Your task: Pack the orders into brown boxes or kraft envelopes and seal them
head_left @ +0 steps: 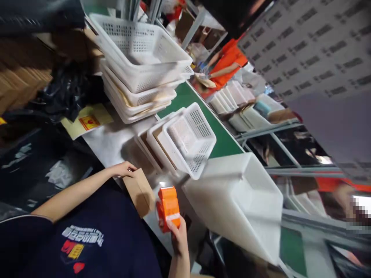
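A small brown cardboard box (140,191) lies at the front edge of the table, close to my body. My left hand (124,170) grips its far left end, with the fingers curled over the edge. In my right hand (179,233) is an orange tape dispenser (169,204), held upright just right of the box and apart from it. The fingers wrap round the lower part of the dispenser. Part of the roll shows at its left side.
Stacked white perforated baskets (139,73) stand at the back left, smaller baskets (188,139) in the middle. A large white bin (237,204) is on the right. A yellow sheet (87,121) lies left. Across the green surface (226,144), a person in orange (228,63) handles something.
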Tool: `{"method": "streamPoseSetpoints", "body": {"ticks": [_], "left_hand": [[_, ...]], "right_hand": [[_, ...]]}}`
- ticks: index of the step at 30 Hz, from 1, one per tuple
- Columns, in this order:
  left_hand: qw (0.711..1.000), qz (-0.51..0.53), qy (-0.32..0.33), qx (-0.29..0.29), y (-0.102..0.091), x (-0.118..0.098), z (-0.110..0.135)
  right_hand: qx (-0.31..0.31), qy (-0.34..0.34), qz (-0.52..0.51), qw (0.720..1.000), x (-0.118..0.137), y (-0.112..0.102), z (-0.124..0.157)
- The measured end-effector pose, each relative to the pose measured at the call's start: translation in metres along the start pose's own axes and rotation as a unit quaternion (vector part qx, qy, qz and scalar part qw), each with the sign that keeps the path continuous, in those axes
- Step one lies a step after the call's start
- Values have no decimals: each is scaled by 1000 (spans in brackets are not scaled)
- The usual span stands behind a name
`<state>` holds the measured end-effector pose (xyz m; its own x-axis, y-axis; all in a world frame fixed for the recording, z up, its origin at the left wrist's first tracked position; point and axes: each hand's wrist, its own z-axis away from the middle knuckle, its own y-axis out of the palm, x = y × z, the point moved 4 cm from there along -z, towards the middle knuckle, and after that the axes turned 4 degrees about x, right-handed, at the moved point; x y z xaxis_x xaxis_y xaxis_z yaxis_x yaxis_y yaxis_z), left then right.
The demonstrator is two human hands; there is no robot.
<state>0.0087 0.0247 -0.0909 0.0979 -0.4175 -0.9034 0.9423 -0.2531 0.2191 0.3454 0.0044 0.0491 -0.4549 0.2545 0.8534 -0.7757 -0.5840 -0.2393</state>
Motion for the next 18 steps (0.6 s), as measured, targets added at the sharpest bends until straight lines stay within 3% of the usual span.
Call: {"method": "streamPoseSetpoints", "body": {"ticks": [2,5,7,12,14,18], "left_hand": [[1000,-3,-9,21,-1,9,-7],[999,-27,-4,17,1,11,-8],[997,-65,0,-30,2,8,-3],[954,-199,15,-223,13,-16,27],[950,-218,27,-220,25,-29,39],[957,-242,43,-155,45,-54,49]], "right_hand": [[50,15,-55,997,5,23,-24],[93,8,-52,994,20,60,-62],[98,15,-56,993,18,74,-76],[106,11,-47,993,-15,72,-71],[115,2,-44,992,-27,67,-64],[127,8,-32,991,-36,64,-62]]}}
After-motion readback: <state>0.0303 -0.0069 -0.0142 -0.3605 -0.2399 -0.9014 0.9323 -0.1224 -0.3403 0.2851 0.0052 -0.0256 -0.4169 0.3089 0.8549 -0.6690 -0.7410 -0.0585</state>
